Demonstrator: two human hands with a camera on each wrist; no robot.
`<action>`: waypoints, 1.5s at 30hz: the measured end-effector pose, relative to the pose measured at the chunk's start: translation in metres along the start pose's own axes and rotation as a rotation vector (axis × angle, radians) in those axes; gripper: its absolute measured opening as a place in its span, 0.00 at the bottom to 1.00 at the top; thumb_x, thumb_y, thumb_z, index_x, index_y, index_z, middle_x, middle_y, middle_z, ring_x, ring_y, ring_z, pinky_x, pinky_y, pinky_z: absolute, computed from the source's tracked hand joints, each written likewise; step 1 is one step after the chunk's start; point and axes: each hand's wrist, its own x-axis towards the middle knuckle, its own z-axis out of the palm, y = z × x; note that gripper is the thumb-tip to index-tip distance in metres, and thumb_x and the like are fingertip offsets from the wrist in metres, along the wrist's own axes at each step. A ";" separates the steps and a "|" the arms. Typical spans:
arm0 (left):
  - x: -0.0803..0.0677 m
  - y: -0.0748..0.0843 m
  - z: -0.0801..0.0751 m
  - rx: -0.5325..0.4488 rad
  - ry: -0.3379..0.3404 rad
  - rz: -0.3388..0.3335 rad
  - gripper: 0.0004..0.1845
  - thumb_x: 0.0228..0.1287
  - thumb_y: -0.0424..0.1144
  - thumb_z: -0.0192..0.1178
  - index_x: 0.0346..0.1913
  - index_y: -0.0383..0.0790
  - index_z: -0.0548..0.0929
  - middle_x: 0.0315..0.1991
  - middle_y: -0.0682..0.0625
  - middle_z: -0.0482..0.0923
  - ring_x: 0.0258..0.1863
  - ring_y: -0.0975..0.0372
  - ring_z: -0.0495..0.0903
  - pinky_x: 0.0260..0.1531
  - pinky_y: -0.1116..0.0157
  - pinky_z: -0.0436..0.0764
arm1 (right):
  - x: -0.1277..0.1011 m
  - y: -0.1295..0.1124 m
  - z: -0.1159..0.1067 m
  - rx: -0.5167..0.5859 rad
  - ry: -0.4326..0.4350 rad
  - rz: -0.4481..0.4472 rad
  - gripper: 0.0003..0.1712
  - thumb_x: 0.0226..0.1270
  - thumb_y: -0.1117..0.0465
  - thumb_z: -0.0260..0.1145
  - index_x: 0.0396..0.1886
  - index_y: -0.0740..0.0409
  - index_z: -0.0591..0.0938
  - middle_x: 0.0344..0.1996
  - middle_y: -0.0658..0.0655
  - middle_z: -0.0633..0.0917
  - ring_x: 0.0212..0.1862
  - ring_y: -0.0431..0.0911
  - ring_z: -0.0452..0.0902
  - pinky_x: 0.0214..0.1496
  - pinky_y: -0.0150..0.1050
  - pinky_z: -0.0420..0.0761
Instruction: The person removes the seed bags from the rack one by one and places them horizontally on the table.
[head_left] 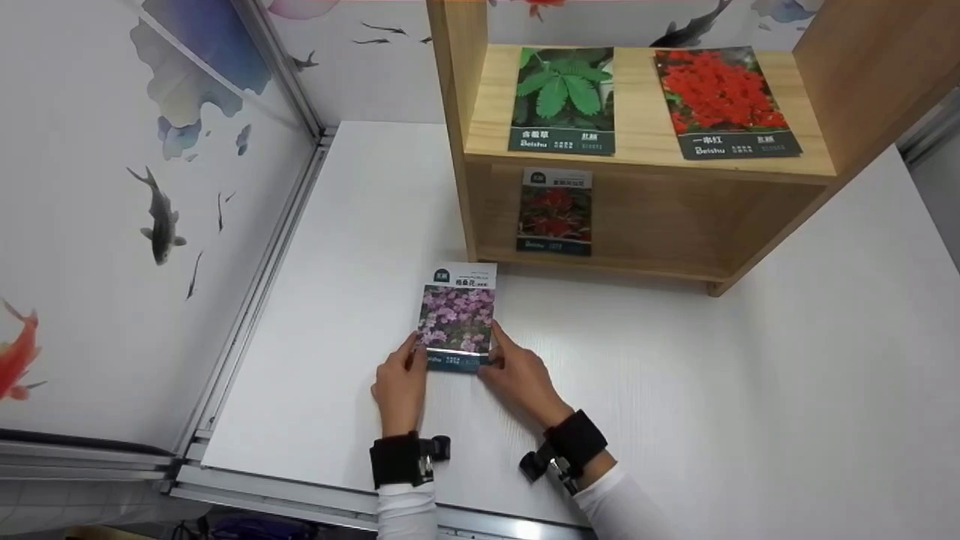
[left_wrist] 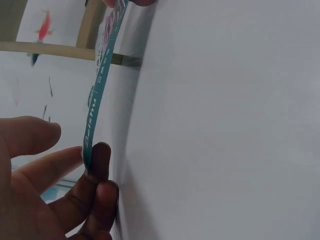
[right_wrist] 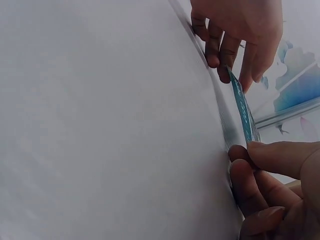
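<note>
A seed packet with purple flowers and a teal bottom strip lies on the white table, just in front of the wooden shelf. My left hand pinches its lower left corner and my right hand pinches its lower right corner. In the left wrist view the packet's teal edge stands lifted off the table, with my left hand holding fingers on both sides of it. The right wrist view shows the right hand with the thumb above and fingers under the packet edge.
A wooden shelf unit stands behind the packet. On its top board lie a green-leaf packet and a red-flower packet; a dark red packet leans in the lower compartment. A fish-painted wall and a metal rail border the left.
</note>
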 end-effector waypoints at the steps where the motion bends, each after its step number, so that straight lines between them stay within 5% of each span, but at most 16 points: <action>1: 0.000 0.000 0.000 0.004 -0.007 -0.006 0.20 0.63 0.49 0.52 0.57 0.50 0.75 0.33 0.52 0.79 0.36 0.58 0.76 0.40 0.54 0.65 | 0.000 0.000 0.000 0.004 0.003 0.005 0.46 0.54 0.60 0.66 0.68 0.61 0.53 0.29 0.44 0.80 0.28 0.37 0.73 0.33 0.35 0.73; 8: 0.000 0.001 -0.004 -0.006 -0.078 -0.083 0.23 0.63 0.56 0.47 0.58 0.53 0.73 0.46 0.49 0.77 0.50 0.53 0.72 0.47 0.48 0.56 | 0.000 -0.001 0.003 -0.003 0.018 0.032 0.44 0.53 0.58 0.68 0.67 0.61 0.57 0.27 0.42 0.80 0.28 0.36 0.74 0.35 0.36 0.73; 20: 0.003 -0.001 -0.006 0.086 -0.114 -0.087 0.25 0.63 0.57 0.46 0.59 0.51 0.72 0.47 0.46 0.72 0.50 0.49 0.66 0.44 0.49 0.59 | -0.002 -0.002 0.005 0.032 0.005 0.061 0.41 0.53 0.56 0.67 0.65 0.63 0.62 0.22 0.39 0.79 0.22 0.35 0.73 0.31 0.35 0.72; 45: 0.008 0.003 -0.003 0.130 -0.106 -0.113 0.27 0.61 0.58 0.49 0.59 0.47 0.73 0.46 0.42 0.67 0.47 0.50 0.62 0.42 0.51 0.58 | 0.005 -0.010 0.007 -0.129 0.019 0.089 0.36 0.52 0.54 0.67 0.61 0.61 0.69 0.13 0.38 0.76 0.15 0.34 0.70 0.18 0.33 0.68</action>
